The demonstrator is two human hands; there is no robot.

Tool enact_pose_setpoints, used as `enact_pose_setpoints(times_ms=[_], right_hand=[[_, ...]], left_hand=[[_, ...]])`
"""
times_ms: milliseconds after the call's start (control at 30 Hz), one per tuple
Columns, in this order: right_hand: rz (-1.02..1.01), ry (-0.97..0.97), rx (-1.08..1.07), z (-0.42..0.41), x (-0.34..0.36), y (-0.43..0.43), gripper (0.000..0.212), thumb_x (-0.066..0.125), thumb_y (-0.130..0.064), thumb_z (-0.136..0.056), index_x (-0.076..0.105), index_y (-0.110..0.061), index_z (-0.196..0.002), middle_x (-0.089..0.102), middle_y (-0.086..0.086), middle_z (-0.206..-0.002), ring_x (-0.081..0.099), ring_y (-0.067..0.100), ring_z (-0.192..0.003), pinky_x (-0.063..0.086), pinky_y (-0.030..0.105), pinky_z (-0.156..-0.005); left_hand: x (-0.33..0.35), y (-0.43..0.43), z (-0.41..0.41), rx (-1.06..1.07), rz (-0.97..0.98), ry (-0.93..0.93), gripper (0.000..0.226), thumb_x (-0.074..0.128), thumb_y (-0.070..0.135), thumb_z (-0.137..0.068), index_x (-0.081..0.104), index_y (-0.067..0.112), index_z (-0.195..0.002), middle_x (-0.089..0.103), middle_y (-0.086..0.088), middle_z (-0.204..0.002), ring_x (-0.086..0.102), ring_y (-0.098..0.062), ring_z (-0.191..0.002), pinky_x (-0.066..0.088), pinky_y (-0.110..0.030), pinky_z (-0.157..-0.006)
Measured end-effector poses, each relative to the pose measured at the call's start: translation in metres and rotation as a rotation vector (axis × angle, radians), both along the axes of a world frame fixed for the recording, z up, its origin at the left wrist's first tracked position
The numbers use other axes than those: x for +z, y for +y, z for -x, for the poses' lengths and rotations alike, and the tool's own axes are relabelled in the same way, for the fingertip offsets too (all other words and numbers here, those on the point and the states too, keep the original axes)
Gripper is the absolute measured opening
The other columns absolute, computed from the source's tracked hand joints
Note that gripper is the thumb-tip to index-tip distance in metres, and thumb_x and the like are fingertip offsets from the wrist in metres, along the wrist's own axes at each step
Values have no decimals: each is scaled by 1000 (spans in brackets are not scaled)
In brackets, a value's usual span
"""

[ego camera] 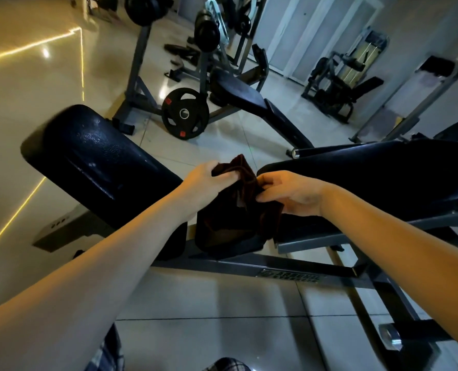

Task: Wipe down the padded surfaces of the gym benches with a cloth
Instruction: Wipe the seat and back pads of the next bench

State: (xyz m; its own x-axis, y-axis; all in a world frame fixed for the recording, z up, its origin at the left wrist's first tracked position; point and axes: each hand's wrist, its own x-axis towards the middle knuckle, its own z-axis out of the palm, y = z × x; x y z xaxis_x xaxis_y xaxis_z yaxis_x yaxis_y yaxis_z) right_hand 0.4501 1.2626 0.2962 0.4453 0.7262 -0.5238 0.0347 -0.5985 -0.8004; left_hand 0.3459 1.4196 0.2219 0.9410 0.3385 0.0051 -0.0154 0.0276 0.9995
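Both hands hold the cloth over the middle of the bench

The left hand grips the cloth's top edge and the right hand pinches its side, so it hangs between the inner ends of the two black pads, just above the bench's frame. It looks light, soft and floppy; folded into a flat wad and pressed under the palm, it should wipe the smooth padding best

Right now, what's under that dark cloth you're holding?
The left hand and right hand hold the cloth up. Under it sits a small black pad on the bench's grey frame. The cloth hides the pad's top part, so I cannot see that.
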Motion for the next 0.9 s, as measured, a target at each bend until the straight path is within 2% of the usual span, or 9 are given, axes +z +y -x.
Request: enact_pose_setpoints(times_ms=[100,200,267,333,467,567,667,733,900], right_hand=[[-9,-165,-95,-2,0,3,31,59,10,-85,60,-1,-114,68,18,-102,69,28,-94,57,34,-83],[-104,-362,-189,-6,4,7,28,61,18,-79,64,-1,-100,68,15,-87,68,25,-79,58,35,-77],[-149,-450,-208,-9,8,8,29,62,20,-76,63,-6,-90,66,13,-85,66,23,-78,56,38,-82],[-162,-480,-182,-10,11,7,30,64,18,-77,63,-10,-87,66,9,-84,66,22,-80,56,35,-82],[-159,-447,-114,-11,14,3,28,66,12,-80,65,-9,-98,69,6,-87,69,21,-85,56,31,-81],[-165,-381,-93,-12,16,-5,28,67,3,-83,63,-4,-109,68,11,-98,68,26,-95,55,34,-87],[-244,-194,-143,-8,15,-12,29,68,-12,-79,61,-6,-106,67,8,-95,68,20,-90,57,27,-79],[-264,-116,-158,-6,11,-15,33,69,-18,-73,61,-6,-103,67,8,-94,67,20,-90,56,27,-76],[-115,-200,-110,-5,11,-18,35,69,-1,-80,59,6,-113,68,16,-105,68,28,-100,57,31,-82]], left_hand=[[5,0,3,-112,140,6,20,66,26,-91,65,11,-104,71,-9,-100,69,-24,-96,56,-34,-86],[11,0,9,-233,277,-15,10,61,9,-89,62,7,-99,68,-8,-89,68,-18,-83,56,-22,-67],[14,-2,12,-238,412,-13,14,50,13,-89,61,7,-95,66,-6,-86,65,-16,-77,53,-20,-61],[15,-4,10,-180,472,9,24,43,19,-96,65,10,-91,70,-4,-90,66,-16,-83,51,-24,-71],[11,-3,-5,-42,293,0,26,49,34,-100,62,14,-110,68,-10,-112,63,-24,-108,46,-43,-103],[10,2,-7,-8,60,-5,34,53,41,-97,55,11,-112,63,-16,-112,61,-29,-107,46,-53,-101],[14,2,-3,23,-48,-77,40,55,36,-97,49,1,-115,57,-29,-111,59,-41,-103,47,-59,-95],[18,2,-2,44,-86,-124,36,55,32,-98,50,-1,-113,58,-29,-107,61,-41,-101,48,-57,-91],[19,3,0,80,-165,-189,28,54,25,-98,53,-2,-107,61,-27,-100,62,-38,-94,49,-53,-87]])
